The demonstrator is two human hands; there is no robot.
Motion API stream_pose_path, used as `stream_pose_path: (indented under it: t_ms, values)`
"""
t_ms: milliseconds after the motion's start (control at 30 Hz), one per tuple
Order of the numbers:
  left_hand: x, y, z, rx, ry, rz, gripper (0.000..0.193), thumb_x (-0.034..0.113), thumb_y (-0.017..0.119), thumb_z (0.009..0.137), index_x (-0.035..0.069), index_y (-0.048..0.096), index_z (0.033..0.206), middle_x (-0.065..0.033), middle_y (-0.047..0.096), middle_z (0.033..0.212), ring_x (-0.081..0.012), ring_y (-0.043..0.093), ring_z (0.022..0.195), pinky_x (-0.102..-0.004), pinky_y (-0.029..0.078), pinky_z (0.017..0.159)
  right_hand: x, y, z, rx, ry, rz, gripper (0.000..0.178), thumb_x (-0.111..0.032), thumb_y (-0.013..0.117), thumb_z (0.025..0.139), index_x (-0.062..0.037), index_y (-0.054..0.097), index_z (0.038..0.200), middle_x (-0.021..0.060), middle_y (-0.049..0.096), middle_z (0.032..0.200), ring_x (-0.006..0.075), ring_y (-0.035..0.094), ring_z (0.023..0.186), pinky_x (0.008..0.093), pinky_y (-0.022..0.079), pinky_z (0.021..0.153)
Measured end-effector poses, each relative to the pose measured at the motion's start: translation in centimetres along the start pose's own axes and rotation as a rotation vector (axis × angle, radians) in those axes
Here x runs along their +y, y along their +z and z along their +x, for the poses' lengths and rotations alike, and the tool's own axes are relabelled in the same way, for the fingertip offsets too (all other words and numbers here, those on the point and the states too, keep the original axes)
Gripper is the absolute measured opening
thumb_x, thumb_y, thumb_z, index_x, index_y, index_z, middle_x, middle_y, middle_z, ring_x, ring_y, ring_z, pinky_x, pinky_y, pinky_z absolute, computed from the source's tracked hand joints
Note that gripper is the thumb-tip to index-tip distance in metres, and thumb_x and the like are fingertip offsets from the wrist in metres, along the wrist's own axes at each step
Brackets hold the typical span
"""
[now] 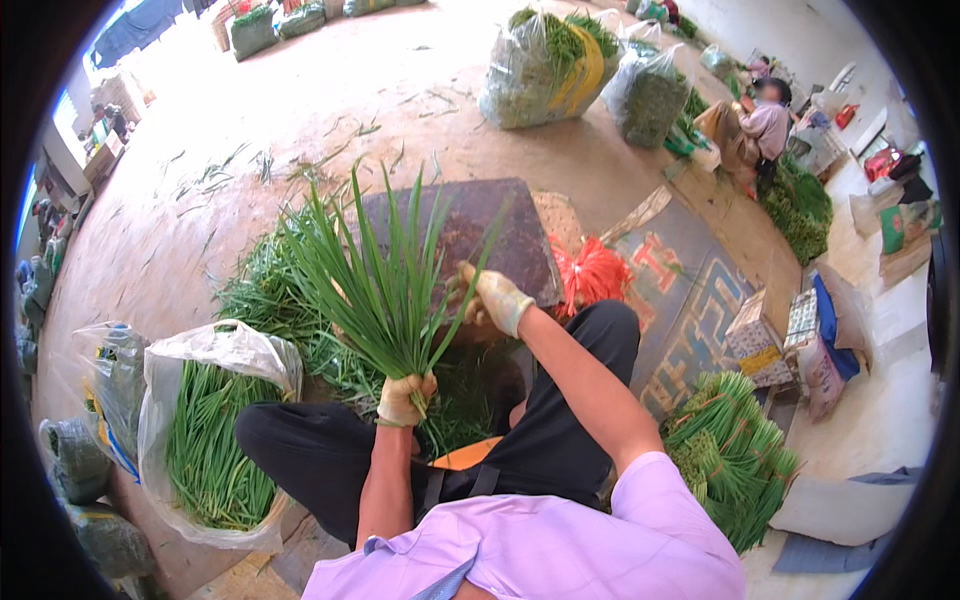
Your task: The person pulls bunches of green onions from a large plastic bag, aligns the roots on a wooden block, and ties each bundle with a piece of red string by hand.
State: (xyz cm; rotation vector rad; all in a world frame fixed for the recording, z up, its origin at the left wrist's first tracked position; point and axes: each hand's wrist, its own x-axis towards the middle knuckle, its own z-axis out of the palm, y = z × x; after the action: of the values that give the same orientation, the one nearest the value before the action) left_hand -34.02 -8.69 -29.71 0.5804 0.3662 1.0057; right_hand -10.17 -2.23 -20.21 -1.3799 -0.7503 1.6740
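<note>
My gloved left hand (403, 398) is closed around the lower end of a bunch of Chinese chives (385, 270), whose long flat leaves fan upward and away from me. To its right, my gloved right hand (493, 298) has its fingers curled around a single leaf at the edge of the bunch. Beyond the hands is a dark, worn board (490, 215) between my knees. Loose leaves and trimmings (270, 280) are heaped to its left and under the bunch.
By my left knee stands a clear plastic bag of chives (215, 450). Banded green bundles (725, 450) lie at my right. Red-orange ties (592, 272) hang off the board's right side. Farther off are big filled bags (550, 75) and a seated person (765, 125).
</note>
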Motion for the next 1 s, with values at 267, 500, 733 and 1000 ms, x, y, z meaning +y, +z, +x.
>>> stream_pose_path:
  t_ms: [267,500,733,1000]
  values:
    - [-0.9,-1.2,0.2,-0.085,-0.095,-0.099,0.03,0.027,0.085,0.076,0.011,0.061,0.084,0.0019,0.049,0.064,-0.0138,0.04,0.058,-0.031,0.027,0.054,-0.1,2.3,4.1,0.174,-1.076,-0.785,0.04,-0.014,0.067,0.09,0.0007,0.058,0.127,0.0137,0.072,0.109,0.0186,0.069,0.081,0.0306,0.057,0.073]
    - [-0.6,-4.1,-0.8,-0.034,0.004,-0.188,0.028,0.025,0.083,0.079,0.008,0.064,0.09,0.0013,0.052,0.068,-0.0138,0.039,0.06,-0.0302,0.029,0.057,-11.3,4.3,5.0,0.381,-0.699,-0.806,0.014,-0.01,0.059,0.096,-0.0008,0.068,0.102,0.0137,0.071,0.084,0.0141,0.061,0.062,0.0305,0.055,0.057]
    - [0.0,-2.3,-0.3,-0.088,0.03,-0.406,0.032,0.015,0.079,0.082,0.004,0.068,0.11,0.0018,0.064,0.091,-0.0108,0.04,0.062,-0.0281,0.031,0.061,-8.0,0.6,1.9,-0.182,-0.444,-1.159,0.067,-0.026,0.074,0.082,-0.0055,0.051,0.141,0.0218,0.07,0.113,0.03,0.07,0.101,0.0378,0.055,0.091]
    - [0.4,-3.9,-1.1,-0.136,-0.036,-0.363,0.028,0.018,0.08,0.082,0.005,0.069,0.104,0.002,0.068,0.094,-0.0102,0.041,0.061,-0.0282,0.031,0.06,-6.4,5.3,4.8,0.174,-0.794,-1.625,0.014,-0.014,0.058,0.091,-0.0087,0.072,0.091,0.0174,0.072,0.084,0.0378,0.071,0.078,0.0439,0.057,0.069]
